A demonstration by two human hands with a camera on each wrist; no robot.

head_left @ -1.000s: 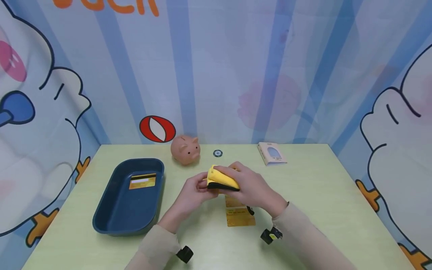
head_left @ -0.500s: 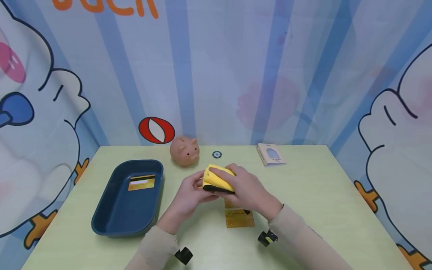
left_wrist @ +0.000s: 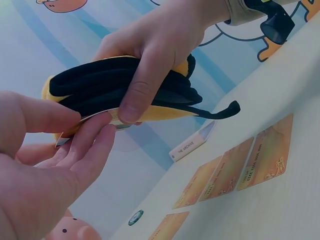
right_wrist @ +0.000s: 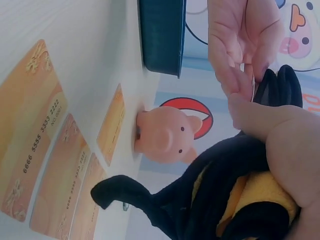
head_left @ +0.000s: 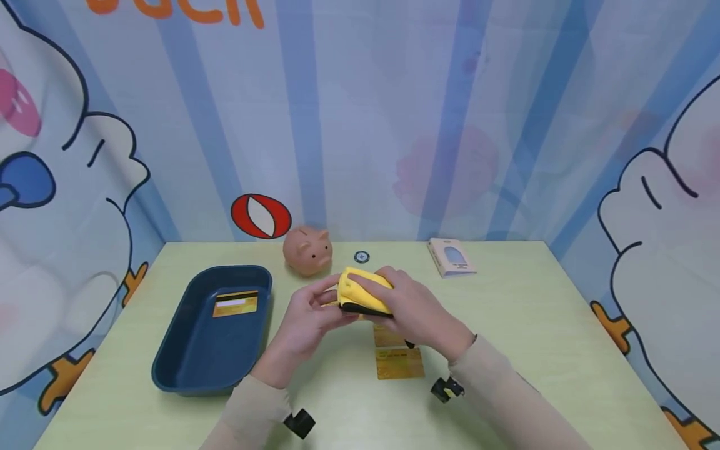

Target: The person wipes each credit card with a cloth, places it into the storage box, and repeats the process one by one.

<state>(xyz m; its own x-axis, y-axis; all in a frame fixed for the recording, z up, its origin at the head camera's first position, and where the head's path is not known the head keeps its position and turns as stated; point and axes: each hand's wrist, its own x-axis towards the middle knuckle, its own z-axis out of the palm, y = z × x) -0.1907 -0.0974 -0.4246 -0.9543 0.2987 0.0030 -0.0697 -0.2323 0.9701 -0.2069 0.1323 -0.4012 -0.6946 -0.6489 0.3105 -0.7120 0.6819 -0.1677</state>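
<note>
A soft yellow-and-black cloth pouch is held above the table, gripped by my right hand with the thumb pressed on its black side. A black strap end hangs out from it. My left hand is at the pouch's left end; its thumb and fingers pinch a thin, pale-edged card against the pouch. Most of that card is hidden by fingers, and I cannot tell how far inside the pouch it lies. Under the hands, several gold cards lie on the table, mostly covered in the head view.
A dark blue tray on the left holds a gold card with a black stripe. Along the back stand a pink piggy bank, a small round chip and a small pale box. The table borders a patterned curtain.
The pouch has shifted slightly left along with my right hand. My left hand has drawn a little left and down, its fingers spreading more at the pouch's end.
</note>
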